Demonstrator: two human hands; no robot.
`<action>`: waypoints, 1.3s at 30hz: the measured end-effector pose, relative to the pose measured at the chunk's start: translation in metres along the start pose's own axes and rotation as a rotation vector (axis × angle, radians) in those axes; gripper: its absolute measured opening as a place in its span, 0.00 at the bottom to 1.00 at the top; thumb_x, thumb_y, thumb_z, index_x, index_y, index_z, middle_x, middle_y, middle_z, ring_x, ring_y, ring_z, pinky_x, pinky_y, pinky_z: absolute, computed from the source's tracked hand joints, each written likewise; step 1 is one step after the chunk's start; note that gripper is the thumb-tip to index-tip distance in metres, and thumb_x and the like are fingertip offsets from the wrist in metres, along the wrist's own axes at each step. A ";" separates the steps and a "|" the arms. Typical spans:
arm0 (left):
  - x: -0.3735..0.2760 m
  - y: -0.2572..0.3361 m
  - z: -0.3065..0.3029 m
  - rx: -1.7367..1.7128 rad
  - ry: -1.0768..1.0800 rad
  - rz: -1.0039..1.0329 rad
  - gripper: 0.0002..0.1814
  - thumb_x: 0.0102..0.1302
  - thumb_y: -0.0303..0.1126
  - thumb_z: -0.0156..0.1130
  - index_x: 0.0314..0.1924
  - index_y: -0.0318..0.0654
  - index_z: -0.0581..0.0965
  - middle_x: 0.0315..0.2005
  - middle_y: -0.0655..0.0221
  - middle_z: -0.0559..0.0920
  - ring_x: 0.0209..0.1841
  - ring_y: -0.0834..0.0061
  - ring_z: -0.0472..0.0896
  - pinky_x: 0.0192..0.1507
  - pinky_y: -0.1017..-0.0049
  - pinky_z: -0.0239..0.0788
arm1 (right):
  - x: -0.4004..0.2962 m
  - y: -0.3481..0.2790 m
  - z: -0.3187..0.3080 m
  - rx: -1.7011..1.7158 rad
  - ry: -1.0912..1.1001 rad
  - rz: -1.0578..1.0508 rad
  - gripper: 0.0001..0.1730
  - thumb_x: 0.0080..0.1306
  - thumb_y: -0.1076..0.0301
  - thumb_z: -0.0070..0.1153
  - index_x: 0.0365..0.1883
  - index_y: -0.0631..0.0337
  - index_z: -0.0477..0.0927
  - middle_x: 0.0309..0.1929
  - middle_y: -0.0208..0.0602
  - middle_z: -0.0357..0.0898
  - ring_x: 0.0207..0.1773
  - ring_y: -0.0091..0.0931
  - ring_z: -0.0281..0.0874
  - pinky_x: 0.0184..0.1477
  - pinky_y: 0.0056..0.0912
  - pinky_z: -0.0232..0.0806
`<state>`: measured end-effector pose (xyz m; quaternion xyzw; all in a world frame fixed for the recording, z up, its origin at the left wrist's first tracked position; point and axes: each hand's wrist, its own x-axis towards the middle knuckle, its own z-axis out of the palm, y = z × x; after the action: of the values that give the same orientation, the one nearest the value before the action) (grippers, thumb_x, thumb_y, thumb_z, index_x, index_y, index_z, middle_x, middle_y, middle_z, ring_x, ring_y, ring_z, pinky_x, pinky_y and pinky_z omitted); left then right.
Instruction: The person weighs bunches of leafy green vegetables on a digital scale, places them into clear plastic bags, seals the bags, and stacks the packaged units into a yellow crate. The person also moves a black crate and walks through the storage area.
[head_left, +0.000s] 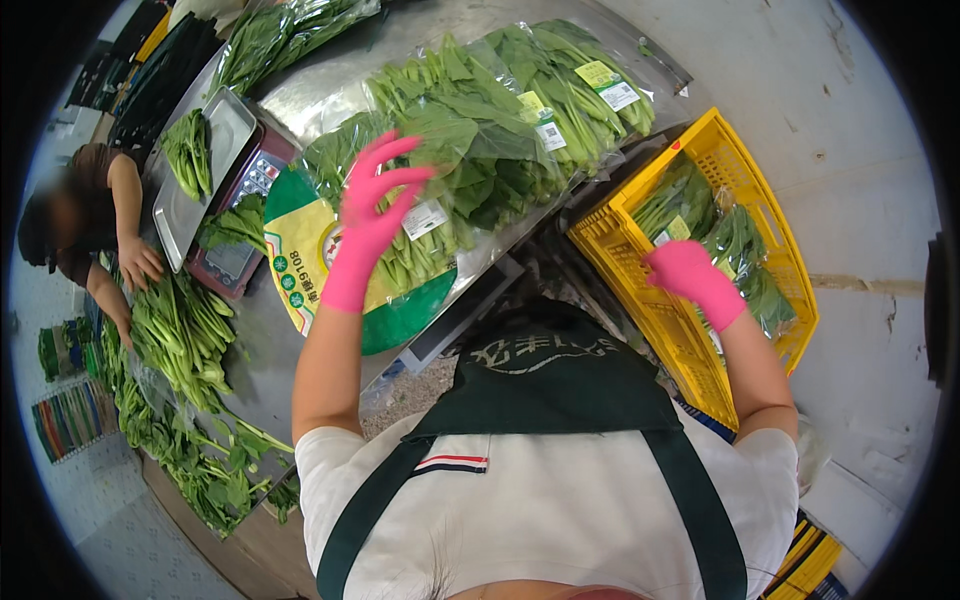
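Note:
My left hand (379, 199), in a pink glove, is raised over clear bags of leafy greens (499, 184) at the table's front edge. Its fingers are spread and nothing is held in them. Several of these bags lie overlapping, with printed labels (551, 135) stuck on. The nearest bag rests partly on a green and yellow printed sack (409, 322). Over the yellow plastic crate (615, 259) on the right hangs my right hand (690, 276), also gloved in pink. Its fingers curl down, and whether they grip anything is hidden. Bagged greens (750, 240) lie inside the crate beneath it.
A digital scale (225, 259) with a steel tray (176, 229) carries a bunch of greens (187, 154). Across the metal table (262, 367), a co-worker's hands (139, 262) touch loose greens (180, 330). More bagged greens (289, 37) lie at the far edge. A pale wall stands right.

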<state>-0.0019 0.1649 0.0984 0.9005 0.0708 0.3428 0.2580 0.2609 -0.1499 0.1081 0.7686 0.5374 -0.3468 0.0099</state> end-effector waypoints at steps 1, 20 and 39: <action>-0.019 -0.009 -0.011 0.058 0.074 -0.064 0.22 0.48 0.24 0.62 0.47 0.52 0.79 0.55 0.68 0.71 0.58 0.58 0.66 0.59 0.62 0.58 | -0.001 -0.001 -0.009 -0.131 0.114 0.080 0.14 0.56 0.71 0.55 0.43 0.56 0.78 0.35 0.35 0.79 0.37 0.32 0.78 0.37 0.32 0.70; 0.131 0.032 -0.127 -0.388 0.572 -0.221 0.10 0.64 0.32 0.56 0.41 0.35 0.78 0.46 0.67 0.79 0.49 0.81 0.72 0.57 0.79 0.57 | 0.113 -0.137 -0.263 0.745 0.880 -0.791 0.09 0.63 0.64 0.53 0.31 0.61 0.76 0.36 0.32 0.80 0.39 0.20 0.76 0.39 0.23 0.66; 0.196 0.026 -0.124 -0.674 0.438 -0.229 0.16 0.63 0.36 0.57 0.47 0.33 0.74 0.43 0.63 0.79 0.48 0.73 0.76 0.52 0.73 0.67 | 0.062 -0.138 -0.284 0.434 0.505 -0.585 0.11 0.61 0.60 0.54 0.34 0.59 0.76 0.22 0.22 0.73 0.27 0.15 0.71 0.32 0.17 0.63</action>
<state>0.0639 0.2542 0.3037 0.6578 0.1075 0.4995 0.5534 0.3057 0.0698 0.3393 0.6292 0.6325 -0.2411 -0.3819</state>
